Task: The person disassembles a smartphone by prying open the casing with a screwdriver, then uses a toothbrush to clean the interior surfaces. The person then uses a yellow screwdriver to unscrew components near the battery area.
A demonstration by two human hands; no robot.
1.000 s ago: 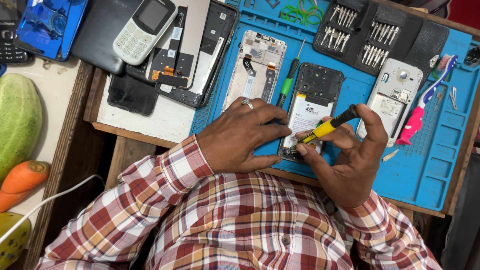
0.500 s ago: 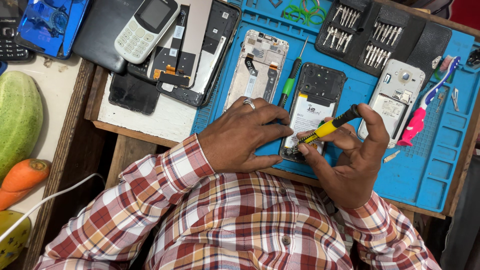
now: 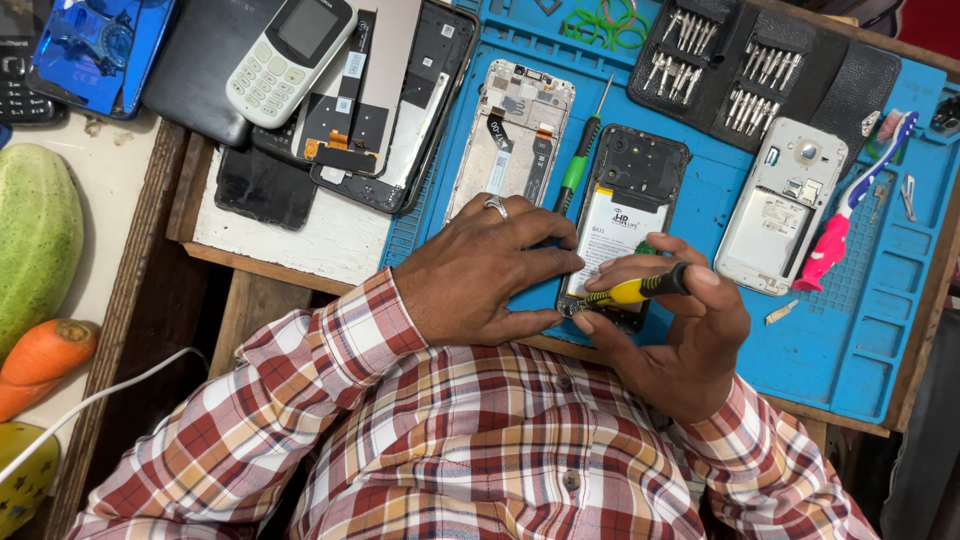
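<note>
Your left hand (image 3: 485, 270) lies flat with fingers spread, pinning the opened black phone (image 3: 628, 215) to the blue repair mat (image 3: 700, 215) on the desk, while your right hand (image 3: 675, 325) pinches a yellow-handled screwdriver (image 3: 630, 292) between thumb and fingertips, its tip at the phone's lower edge. By my judgement the step in hand is working a screw at the bottom of the exposed back, just under the battery (image 3: 620, 235). The next move calls for the tip kept square in the screw head and steady pressure from your left hand so the phone cannot slide.
</note>
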